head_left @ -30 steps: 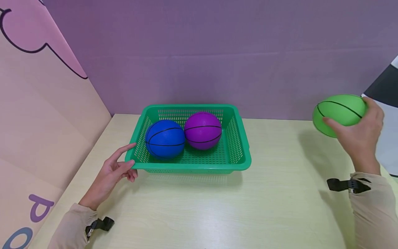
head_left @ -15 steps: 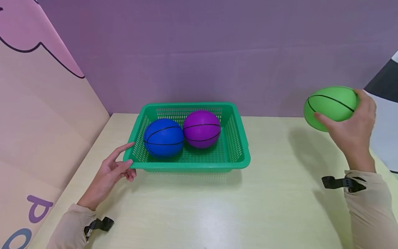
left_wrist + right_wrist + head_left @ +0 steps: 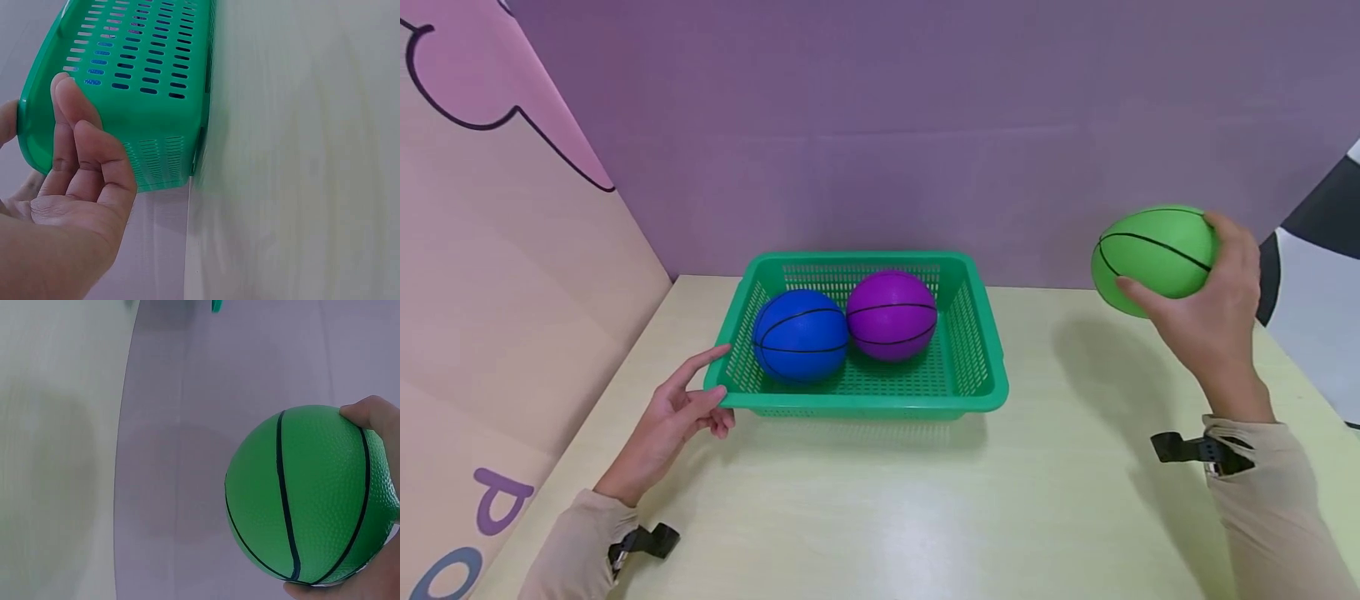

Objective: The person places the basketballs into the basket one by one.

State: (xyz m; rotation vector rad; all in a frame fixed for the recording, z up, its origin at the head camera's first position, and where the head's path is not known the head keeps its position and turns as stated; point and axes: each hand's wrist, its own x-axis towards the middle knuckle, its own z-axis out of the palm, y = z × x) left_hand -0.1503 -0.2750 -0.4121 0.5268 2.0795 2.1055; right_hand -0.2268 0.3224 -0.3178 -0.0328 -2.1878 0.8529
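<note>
My right hand (image 3: pixel 1213 312) grips a small green basketball (image 3: pixel 1153 258) with black lines, raised over the right side of the table. In the right wrist view, thumb and fingers spread round opposite sides of the green basketball (image 3: pixel 306 494). My left hand (image 3: pixel 673 417) holds the near left corner of a green plastic basket (image 3: pixel 865 401). Its thumb and index finger lie on the rim; the left wrist view has the other fingers (image 3: pixel 103 150) bent beneath it, outside the slotted wall. A blue basketball (image 3: pixel 800 336) and a purple basketball (image 3: pixel 891 316) sit side by side inside, left and centre.
The basket stands on a pale wooden table (image 3: pixel 880 517), close to the purple back wall (image 3: pixel 880 133). A printed panel (image 3: pixel 490 275) borders the left side. At the far right is a black-and-white panel (image 3: pixel 1318 308). Both wrists wear black straps with small cameras.
My right hand has carried the green basketball leftward, towards the basket, and its shadow has shifted with it. The left hand keeps its place on the basket corner.
</note>
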